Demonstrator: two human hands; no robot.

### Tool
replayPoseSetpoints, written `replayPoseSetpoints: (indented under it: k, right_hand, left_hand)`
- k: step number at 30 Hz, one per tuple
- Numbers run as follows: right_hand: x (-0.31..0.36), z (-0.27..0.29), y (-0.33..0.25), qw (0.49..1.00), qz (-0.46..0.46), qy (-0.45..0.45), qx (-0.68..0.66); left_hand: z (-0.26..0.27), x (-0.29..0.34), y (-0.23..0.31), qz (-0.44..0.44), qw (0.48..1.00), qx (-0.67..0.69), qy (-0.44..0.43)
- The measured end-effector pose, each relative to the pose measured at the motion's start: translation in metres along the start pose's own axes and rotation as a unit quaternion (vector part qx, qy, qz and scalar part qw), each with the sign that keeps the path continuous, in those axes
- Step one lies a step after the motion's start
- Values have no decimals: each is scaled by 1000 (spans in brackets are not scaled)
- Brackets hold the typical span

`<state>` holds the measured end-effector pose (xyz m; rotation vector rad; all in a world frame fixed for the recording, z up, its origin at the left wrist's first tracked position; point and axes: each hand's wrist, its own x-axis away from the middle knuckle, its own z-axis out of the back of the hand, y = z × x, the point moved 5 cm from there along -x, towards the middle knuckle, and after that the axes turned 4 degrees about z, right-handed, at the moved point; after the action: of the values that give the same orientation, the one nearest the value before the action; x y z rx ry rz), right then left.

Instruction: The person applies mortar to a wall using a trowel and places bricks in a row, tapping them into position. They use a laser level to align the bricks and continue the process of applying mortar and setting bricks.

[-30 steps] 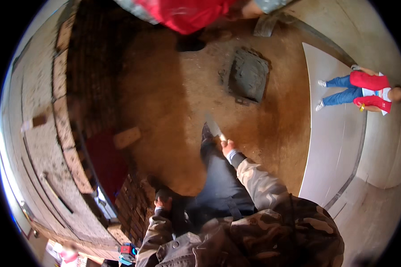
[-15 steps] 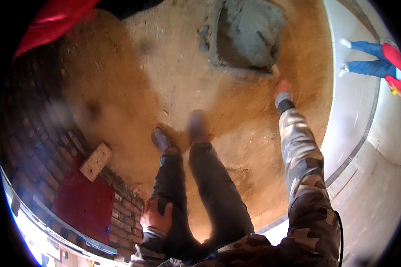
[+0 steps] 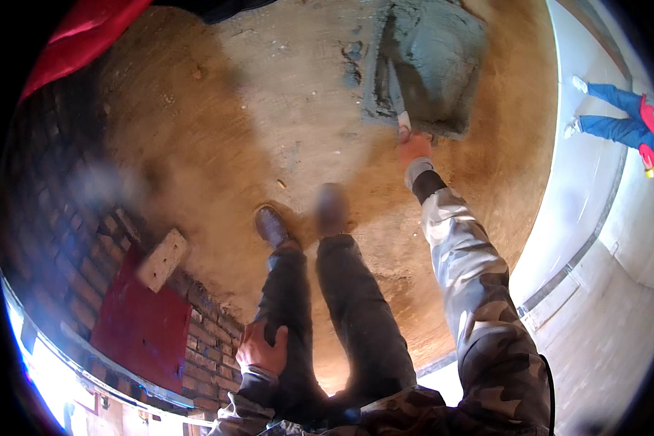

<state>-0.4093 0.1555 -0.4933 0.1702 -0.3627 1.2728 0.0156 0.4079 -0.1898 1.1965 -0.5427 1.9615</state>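
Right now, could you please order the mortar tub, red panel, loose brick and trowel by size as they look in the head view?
By visible area:
1. Mortar tub
2. Red panel
3. Loose brick
4. Trowel, partly covered by the right hand

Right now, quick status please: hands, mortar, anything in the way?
Right hand gripping trowel, blade at the grey mortar. Left hand resting on left leg. Pale block off left, clear of the trowel.
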Motion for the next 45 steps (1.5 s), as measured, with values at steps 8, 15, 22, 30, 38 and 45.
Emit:
replayPoseSetpoints:
  k: [8, 15, 22, 30, 38, 45]
  right_hand:
    - [4, -38, -10, 758, -261, -265, -536]
    - [-8, 55, 29, 813, -249, -262, -456]
    - [150, 197, -167, 839, -131, -175, -497]
    - [323, 269, -256, 776, -2, -383, -501]
    - [451, 290, -308, 783, 89, -476, -390]
    - [587, 265, -331, 783, 70, -493, -373]
  left_hand:
    - [4, 22, -31, 54, 997, 61, 4]
    - [8, 41, -18, 46, 990, 118, -70]
    - [-53, 72, -52, 80, 978, 191, -18]
    - [-158, 123, -176, 155, 784, 590, 119]
    - [-101, 124, -433, 87, -4, 969, 230]
    - [-67, 147, -505, 52, -86, 976, 192]
